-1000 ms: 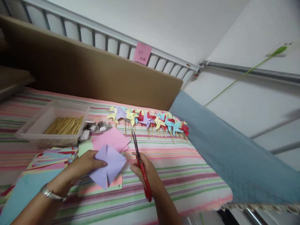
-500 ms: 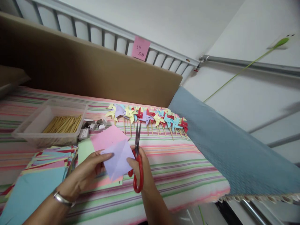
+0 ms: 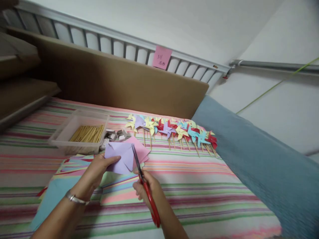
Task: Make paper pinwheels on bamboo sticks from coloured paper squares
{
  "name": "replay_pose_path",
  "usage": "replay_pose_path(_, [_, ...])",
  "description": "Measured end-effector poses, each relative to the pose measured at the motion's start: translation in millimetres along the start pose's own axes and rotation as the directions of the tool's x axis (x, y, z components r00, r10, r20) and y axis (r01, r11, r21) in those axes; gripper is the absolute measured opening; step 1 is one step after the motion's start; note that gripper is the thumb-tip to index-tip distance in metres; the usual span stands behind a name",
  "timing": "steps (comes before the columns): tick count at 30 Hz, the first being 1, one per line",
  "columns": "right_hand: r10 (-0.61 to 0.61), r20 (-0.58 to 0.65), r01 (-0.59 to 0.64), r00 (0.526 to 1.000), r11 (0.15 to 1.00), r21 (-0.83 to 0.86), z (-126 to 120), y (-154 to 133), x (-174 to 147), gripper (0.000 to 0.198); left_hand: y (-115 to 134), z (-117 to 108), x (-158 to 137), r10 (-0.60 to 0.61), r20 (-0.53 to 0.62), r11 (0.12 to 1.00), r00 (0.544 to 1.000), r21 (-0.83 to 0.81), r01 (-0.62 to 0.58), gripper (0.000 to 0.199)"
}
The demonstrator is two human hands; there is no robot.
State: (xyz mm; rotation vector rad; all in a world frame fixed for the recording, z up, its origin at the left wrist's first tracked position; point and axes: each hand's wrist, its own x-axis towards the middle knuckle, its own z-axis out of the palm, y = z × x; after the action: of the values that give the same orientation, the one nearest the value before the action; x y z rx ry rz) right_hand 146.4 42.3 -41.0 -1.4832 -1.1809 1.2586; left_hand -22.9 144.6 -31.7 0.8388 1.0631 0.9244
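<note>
My left hand (image 3: 101, 169) pinches a purple paper square (image 3: 117, 161) at its lower left, thumb on top. Slits show at the sheet's corners. In my right hand (image 3: 149, 189) are red-handled scissors (image 3: 147, 192), with the blades pointing up and away beside the paper's right edge. Whether the blades touch the paper I cannot tell. Beneath the purple square lie a pink sheet (image 3: 141, 149) and several other coloured sheets (image 3: 119, 194). A stack of coloured paper (image 3: 59, 186) sits under and left of my left forearm.
A clear plastic box (image 3: 59, 137) holds thin wooden sticks (image 3: 87, 133). Small boxes (image 3: 122, 134) stand beside it. Several paper pinwheels (image 3: 168, 130) on sticks lie at the back of the striped cloth (image 3: 199, 196). A cardboard panel (image 3: 124, 86) stands behind; brown boxes (image 3: 22, 96) are at left.
The purple square has turned in my left hand and now shows corner slits. My right hand has let go of the paper's edge and tilted the scissors leftward. The view has shifted left.
</note>
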Motion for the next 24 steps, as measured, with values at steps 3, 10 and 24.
replay_pose_path(3, [0.054,0.114,-0.041,0.992,0.992,-0.116,-1.2,-0.5,-7.3,0.036,13.7,-14.2,1.8,0.034,-0.015,0.998,0.999,0.051,-0.033,0.033])
replay_pose_path(10, [0.131,0.15,-0.098,0.98,0.973,-0.21,0.7,-5.4,-13.0,0.028,22.3,-21.9,0.0,0.052,-0.022,0.996,0.998,0.073,-0.05,0.028])
replay_pose_path(24, [0.2,0.104,-0.172,0.974,0.958,-0.229,3.1,-6.8,-14.0,0.025,20.5,-18.4,-1.6,0.0,0.003,0.997,1.0,0.073,0.0,0.034])
